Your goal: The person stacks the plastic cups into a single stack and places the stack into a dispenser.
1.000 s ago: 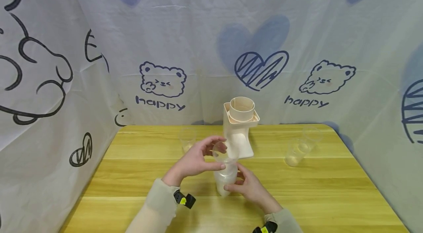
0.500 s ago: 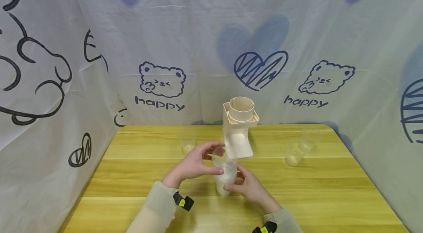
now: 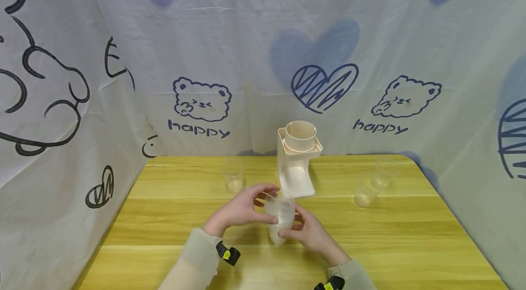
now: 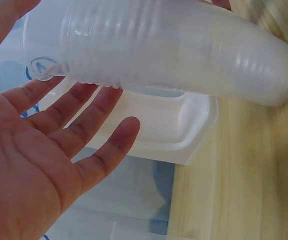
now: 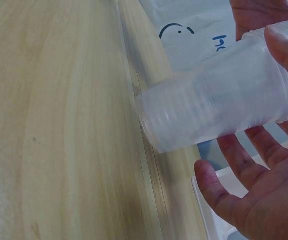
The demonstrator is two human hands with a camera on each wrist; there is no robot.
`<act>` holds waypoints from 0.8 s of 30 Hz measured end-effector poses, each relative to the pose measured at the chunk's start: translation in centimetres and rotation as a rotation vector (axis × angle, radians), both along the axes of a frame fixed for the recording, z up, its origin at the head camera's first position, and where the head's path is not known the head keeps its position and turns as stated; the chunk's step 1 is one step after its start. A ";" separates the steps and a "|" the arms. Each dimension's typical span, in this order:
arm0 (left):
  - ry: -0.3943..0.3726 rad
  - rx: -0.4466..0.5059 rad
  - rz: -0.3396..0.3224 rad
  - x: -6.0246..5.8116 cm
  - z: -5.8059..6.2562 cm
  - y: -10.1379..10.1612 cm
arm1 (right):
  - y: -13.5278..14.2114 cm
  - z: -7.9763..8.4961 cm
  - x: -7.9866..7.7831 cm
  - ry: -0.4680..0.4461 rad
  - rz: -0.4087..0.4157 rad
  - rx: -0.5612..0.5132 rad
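A tall stack of nested clear plastic cups (image 3: 282,219) is between both hands in the head view, upright and rim end up. My left hand (image 3: 242,208) grips the upper part near the rims, thumb on the near side and fingers behind. Lower down, my right hand (image 3: 310,234) holds the stack from the right, its thumb across the front. In the left wrist view the stack (image 4: 184,50) shows many close ridges where the rims nest. The right wrist view has the stack's base end (image 5: 159,120) close over the wooden table.
Behind the stack stands a cream plastic stand (image 3: 302,180) with a round ring (image 3: 301,137) on top. A clear cup (image 3: 234,180) stands at the back left, and clear cupware (image 3: 365,194) at the right. A printed cloth (image 3: 255,52) hangs behind the wooden table (image 3: 390,244).
My left hand has moved down with the upper cup, which has sunk farther into the stack, so the whole is shorter. My right hand has stayed in place.
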State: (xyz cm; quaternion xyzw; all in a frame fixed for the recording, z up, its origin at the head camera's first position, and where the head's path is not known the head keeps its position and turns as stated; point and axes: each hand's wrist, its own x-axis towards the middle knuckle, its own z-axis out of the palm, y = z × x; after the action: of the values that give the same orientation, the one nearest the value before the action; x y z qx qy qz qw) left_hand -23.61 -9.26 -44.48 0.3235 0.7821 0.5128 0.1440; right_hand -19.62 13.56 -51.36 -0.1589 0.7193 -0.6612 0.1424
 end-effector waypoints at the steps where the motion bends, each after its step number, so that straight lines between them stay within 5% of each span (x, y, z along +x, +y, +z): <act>1: 0.001 -0.006 -0.001 0.0 -0.1 0.0 | 0.0 0.0 0.0 -0.001 0.002 -0.002; 10: 0.019 -0.044 0.008 0.1 -0.9 0.1 | 0.1 0.1 0.0 -0.009 0.006 0.009; 24: 0.079 -0.087 0.132 1.1 -1.3 0.5 | 0.0 0.4 -0.3 0.015 0.032 0.005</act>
State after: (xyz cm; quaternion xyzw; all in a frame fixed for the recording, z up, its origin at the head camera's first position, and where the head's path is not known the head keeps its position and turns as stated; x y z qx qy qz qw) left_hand -22.48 -8.79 -45.82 0.2845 0.8283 0.4736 0.0928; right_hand -19.94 13.57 -50.99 -0.1750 0.7193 -0.6558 0.1479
